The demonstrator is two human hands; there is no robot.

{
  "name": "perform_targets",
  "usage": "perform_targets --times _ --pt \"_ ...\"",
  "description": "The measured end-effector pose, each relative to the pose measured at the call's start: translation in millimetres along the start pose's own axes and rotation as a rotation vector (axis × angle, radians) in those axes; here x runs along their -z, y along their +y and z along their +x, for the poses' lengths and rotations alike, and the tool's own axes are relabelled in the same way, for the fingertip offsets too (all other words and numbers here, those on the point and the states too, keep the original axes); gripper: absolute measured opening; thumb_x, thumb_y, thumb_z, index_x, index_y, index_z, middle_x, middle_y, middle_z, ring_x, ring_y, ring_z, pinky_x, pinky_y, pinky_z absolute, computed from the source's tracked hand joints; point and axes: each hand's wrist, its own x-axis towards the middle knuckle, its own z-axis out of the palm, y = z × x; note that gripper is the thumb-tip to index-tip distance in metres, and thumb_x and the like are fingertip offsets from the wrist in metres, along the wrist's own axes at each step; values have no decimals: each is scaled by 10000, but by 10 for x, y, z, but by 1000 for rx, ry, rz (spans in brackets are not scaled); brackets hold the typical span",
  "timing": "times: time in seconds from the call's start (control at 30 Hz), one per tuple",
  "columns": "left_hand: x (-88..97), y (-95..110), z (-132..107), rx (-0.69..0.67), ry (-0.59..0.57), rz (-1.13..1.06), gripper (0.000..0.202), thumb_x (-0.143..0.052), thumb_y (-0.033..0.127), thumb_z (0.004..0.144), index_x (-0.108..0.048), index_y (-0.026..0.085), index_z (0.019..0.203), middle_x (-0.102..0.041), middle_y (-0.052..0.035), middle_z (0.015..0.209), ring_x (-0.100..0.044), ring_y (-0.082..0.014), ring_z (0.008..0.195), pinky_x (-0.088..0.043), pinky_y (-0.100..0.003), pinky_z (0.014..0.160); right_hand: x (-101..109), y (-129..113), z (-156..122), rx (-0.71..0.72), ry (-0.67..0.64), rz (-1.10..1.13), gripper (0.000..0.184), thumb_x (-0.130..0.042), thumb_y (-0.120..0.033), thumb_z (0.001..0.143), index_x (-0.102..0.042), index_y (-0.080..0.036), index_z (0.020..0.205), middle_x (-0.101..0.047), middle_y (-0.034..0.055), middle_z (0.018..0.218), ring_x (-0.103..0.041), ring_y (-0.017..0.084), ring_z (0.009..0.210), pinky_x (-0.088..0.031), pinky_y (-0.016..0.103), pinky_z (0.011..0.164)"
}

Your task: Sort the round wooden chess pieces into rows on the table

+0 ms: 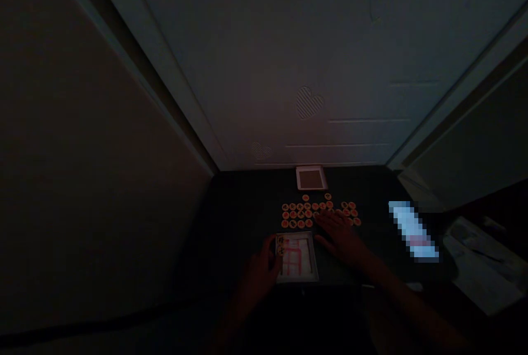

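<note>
Round xiangqi pieces (301, 215) with red or dark characters lie in rows on the dark table. My right hand (338, 234) rests palm down over the right part of these rows, fingers stretched out and hiding some pieces. At the table's near edge stands a shallow white box (315, 267). Inside it is a pale sheet (303, 256) with pink lines, and a few pieces (281, 246) sit in its upper left corner. My left hand (266, 261) is closed around the box's left edge, its thumb side by those pieces.
A box lid or tray (311, 179) with a white rim lies at the back against the pale wall panel (264, 69). A bright, pixelated oblong (413, 231) is on the right. Beyond the table's right edge lie pale papers or packaging (487, 267). The scene is very dark.
</note>
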Motion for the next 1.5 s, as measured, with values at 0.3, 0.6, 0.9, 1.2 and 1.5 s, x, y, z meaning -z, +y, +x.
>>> perform_targets --times 0.3,0.6,0.9,1.2,1.5 --pt "-55 -33 8 -18 32 4 509 -470 361 991 -368 260 1479 -721 -6 882 -692 -171 763 -425 -240 649 15 -103 -180 -7 24 43 433 -563 -360 988 -563 -218 1397 -632 116 1381 -492 308 1367 -309 605 1144" --pt "-30 26 -14 -7 19 29 514 -457 378 995 -369 254 1486 -726 -13 912 -702 -182 803 -432 -254 666 29 -122 -415 18 57 95 359 -582 -302 987 -607 -228 1337 -695 85 1292 -545 289 1318 -317 602 1156" --pt "-126 84 38 -57 20 62 502 -477 351 980 -388 278 1468 -730 2 884 -702 -187 788 -411 -251 664 63 93 -603 0 122 122 267 -608 -273 965 -667 -256 1225 -746 73 1157 -675 267 1107 -441 564 1054" --pt "-213 193 45 -86 24 77 502 -463 379 983 -403 254 1466 -735 -11 879 -701 -200 768 -412 -265 652 -61 171 -585 -112 129 104 200 -593 -233 959 -706 -221 1124 -723 114 1144 -675 273 1044 -552 461 893" --pt "-233 218 57 -89 3 64 511 -461 376 986 -389 251 1476 -739 -19 898 -706 -194 789 -426 -258 672 -109 192 -553 -157 156 168 159 -604 -223 953 -704 -233 1076 -740 93 1053 -692 254 983 -565 434 879"
